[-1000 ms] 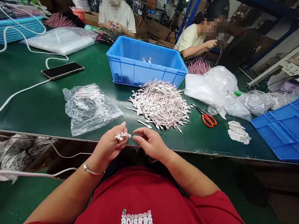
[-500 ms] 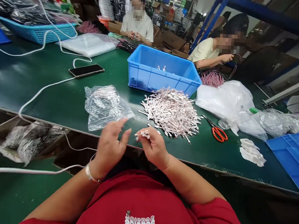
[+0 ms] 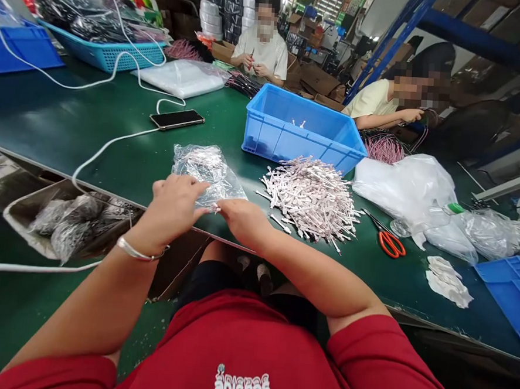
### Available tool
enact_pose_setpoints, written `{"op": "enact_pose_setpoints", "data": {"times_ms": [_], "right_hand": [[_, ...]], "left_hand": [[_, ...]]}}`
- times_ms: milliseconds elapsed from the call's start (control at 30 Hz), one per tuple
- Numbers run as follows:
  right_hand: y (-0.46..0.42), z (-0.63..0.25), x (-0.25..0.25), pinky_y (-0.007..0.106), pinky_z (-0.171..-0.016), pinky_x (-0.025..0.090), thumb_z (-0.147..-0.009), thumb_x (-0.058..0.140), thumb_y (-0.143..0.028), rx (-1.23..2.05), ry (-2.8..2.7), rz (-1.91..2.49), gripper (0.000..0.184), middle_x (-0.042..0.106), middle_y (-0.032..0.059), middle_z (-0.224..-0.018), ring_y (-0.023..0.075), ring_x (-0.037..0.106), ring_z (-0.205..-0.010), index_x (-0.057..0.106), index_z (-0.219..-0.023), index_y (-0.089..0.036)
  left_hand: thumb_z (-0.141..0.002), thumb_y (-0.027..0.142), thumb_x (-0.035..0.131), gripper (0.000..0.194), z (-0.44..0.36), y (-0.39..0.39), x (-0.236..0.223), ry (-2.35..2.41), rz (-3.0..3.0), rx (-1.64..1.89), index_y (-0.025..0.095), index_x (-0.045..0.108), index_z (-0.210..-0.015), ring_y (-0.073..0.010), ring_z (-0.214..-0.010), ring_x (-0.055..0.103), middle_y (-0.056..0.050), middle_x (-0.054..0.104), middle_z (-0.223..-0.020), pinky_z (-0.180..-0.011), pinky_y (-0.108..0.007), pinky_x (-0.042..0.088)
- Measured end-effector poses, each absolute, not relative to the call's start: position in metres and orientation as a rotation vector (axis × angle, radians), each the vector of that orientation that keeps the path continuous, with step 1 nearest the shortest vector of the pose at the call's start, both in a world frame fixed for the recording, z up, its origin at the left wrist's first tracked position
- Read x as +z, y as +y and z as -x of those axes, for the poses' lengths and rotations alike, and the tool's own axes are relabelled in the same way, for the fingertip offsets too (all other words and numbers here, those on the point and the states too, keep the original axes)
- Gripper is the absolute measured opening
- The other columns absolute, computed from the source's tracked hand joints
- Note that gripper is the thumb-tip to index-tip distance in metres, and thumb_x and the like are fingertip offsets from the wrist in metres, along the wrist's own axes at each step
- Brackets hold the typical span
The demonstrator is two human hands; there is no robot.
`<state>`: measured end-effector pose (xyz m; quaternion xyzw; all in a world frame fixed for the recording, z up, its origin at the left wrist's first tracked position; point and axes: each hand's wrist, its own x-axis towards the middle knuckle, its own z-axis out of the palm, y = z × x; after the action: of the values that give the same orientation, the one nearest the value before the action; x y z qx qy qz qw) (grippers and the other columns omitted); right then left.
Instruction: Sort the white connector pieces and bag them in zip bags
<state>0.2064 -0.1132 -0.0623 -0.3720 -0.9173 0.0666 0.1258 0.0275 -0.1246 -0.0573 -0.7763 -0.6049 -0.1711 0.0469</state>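
A clear plastic bag (image 3: pixel 228 184) with several short white connector leads (image 3: pixel 205 156) inside lies on the green table. My left hand (image 3: pixel 171 209) is over the bag's near left part, fingers stretched out and thumb apart. Whether its fingertips touch the plastic I cannot tell. My right hand (image 3: pixel 247 222) is closed at the bag's near edge, with white ends of connector leads (image 3: pixel 216 207) poking out at the fingertips. The rest of what it holds is hidden by the fingers. To its right rises a large pile of the same leads (image 3: pixel 312 200).
Behind the pile stands a blue bin (image 3: pixel 302 139). Orange-handled scissors (image 3: pixel 389 240), white gloves (image 3: pixel 448 281) and plastic bags (image 3: pixel 401 188) lie right. A phone (image 3: pixel 177 119) with a white cable (image 3: pixel 108 145) is left. Two co-workers (image 3: pixel 266 48) sit across the table.
Both hands have moved left to the clear bag. My right hand has carried its connector leads from beside the pile to the bag's near edge. The camera view has shifted slightly.
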Motion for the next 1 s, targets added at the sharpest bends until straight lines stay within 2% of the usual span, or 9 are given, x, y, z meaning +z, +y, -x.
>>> {"op": "enact_pose_setpoints", "data": {"times_ms": [67, 167, 267, 367, 467, 567, 700, 867, 1000], "right_hand": [[-0.119, -0.212, -0.066, 0.026, -0.071, 0.045, -0.095, 0.043, -0.019, 0.185, -2.727, 1.007, 0.018, 0.068, 0.0048, -0.085, 0.0163, 0.062, -0.082, 0.061, -0.093, -0.017], [-0.124, -0.215, -0.072, 0.029, -0.085, 0.047, -0.092, 0.043, -0.012, 0.173, -2.76, 0.857, 0.02, 0.067, 0.0084, -0.103, 0.0176, 0.061, -0.099, 0.061, -0.101, -0.015], [-0.118, -0.206, -0.068, 0.036, -0.103, 0.04, -0.092, 0.039, -0.008, 0.103, -2.692, 0.79, 0.028, 0.06, 0.0125, -0.122, 0.019, 0.052, -0.119, 0.058, -0.111, -0.013], [-0.105, -0.189, -0.055, 0.04, -0.108, 0.035, -0.093, 0.031, -0.006, -0.007, -2.715, 0.788, 0.033, 0.059, 0.0129, -0.122, 0.0198, 0.05, -0.122, 0.057, -0.113, -0.011], [-0.098, -0.173, -0.045, 0.04, -0.104, 0.039, -0.092, 0.03, -0.004, -0.121, -2.811, 0.87, 0.033, 0.062, 0.0144, -0.109, 0.0225, 0.055, -0.112, 0.059, -0.107, -0.008], [-0.099, -0.166, -0.04, 0.037, -0.086, 0.048, -0.091, 0.033, -0.005, -0.098, -2.842, 1.102, 0.03, 0.066, 0.0135, -0.097, 0.0242, 0.061, -0.098, 0.059, -0.104, -0.009], [-0.102, -0.165, -0.034, 0.032, -0.069, 0.049, -0.092, 0.034, -0.009, 0.048, -2.807, 1.273, 0.027, 0.068, 0.0102, -0.09, 0.0233, 0.064, -0.085, 0.057, -0.106, -0.014], [-0.094, -0.156, -0.029, 0.034, -0.077, 0.049, -0.093, 0.03, -0.007, -0.027, -2.651, 1.339, 0.031, 0.067, 0.0124, -0.099, 0.0235, 0.063, -0.094, 0.055, -0.112, -0.012], [-0.065, -0.129, -0.044, 0.033, -0.076, 0.052, -0.093, 0.036, -0.011, 0.108, -2.7, 1.36, 0.028, 0.068, 0.0108, -0.097, 0.0223, 0.065, -0.091, 0.061, -0.106, -0.013]], "left_hand": [[-0.086, 0.031, 0.049, 0.03, -0.028, -0.125, -0.066, -1.848, 2.329, -0.48, 0.018, 0.068, -0.104, -0.0319, -0.097, 0.053, -0.013, 0.064, -0.1, -0.078, -0.043, 0.035], [-0.089, 0.029, 0.042, 0.032, -0.029, -0.12, -0.07, -1.947, 2.237, -0.653, 0.016, 0.071, -0.089, -0.0271, -0.088, 0.056, -0.012, 0.066, -0.088, -0.077, -0.039, 0.037], [-0.088, 0.033, 0.047, 0.031, -0.027, -0.113, -0.055, -1.973, 2.195, -0.941, 0.015, 0.071, -0.092, -0.0216, -0.086, 0.058, -0.01, 0.068, -0.089, -0.078, -0.032, 0.041], [-0.085, 0.034, 0.052, 0.031, -0.025, -0.107, -0.032, -2.0, 2.148, -1.101, 0.013, 0.072, -0.095, -0.0169, -0.08, 0.058, -0.007, 0.07, -0.088, -0.077, -0.027, 0.042], [-0.082, 0.033, 0.055, 0.031, -0.023, -0.102, -0.015, -2.045, 2.12, -1.194, 0.011, 0.073, -0.095, -0.0131, -0.071, 0.056, -0.005, 0.07, -0.083, -0.072, -0.025, 0.041], [-0.08, 0.032, 0.057, 0.03, -0.021, -0.101, -0.006, -2.046, 2.116, -1.269, 0.01, 0.073, -0.093, -0.0109, -0.069, 0.055, -0.002, 0.069, -0.076, -0.069, -0.022, 0.04], [-0.077, 0.031, 0.061, 0.029, -0.016, -0.104, -0.006, -2.08, 2.113, -1.305, 0.01, 0.074, -0.091, -0.0089, -0.064, 0.053, -0.001, 0.067, -0.072, -0.065, -0.021, 0.039], [-0.078, 0.034, 0.06, 0.03, -0.015, -0.108, -0.012, -2.105, 2.151, -1.349, 0.012, 0.073, -0.093, -0.0114, -0.069, 0.057, -0.002, 0.07, -0.079, -0.067, -0.023, 0.042], [-0.079, 0.031, 0.057, 0.028, -0.02, -0.109, -0.014, -2.06, 2.159, -1.314, 0.014, 0.073, -0.095, -0.0158, -0.081, 0.062, -0.004, 0.071, -0.086, -0.076, -0.026, 0.044]]}}
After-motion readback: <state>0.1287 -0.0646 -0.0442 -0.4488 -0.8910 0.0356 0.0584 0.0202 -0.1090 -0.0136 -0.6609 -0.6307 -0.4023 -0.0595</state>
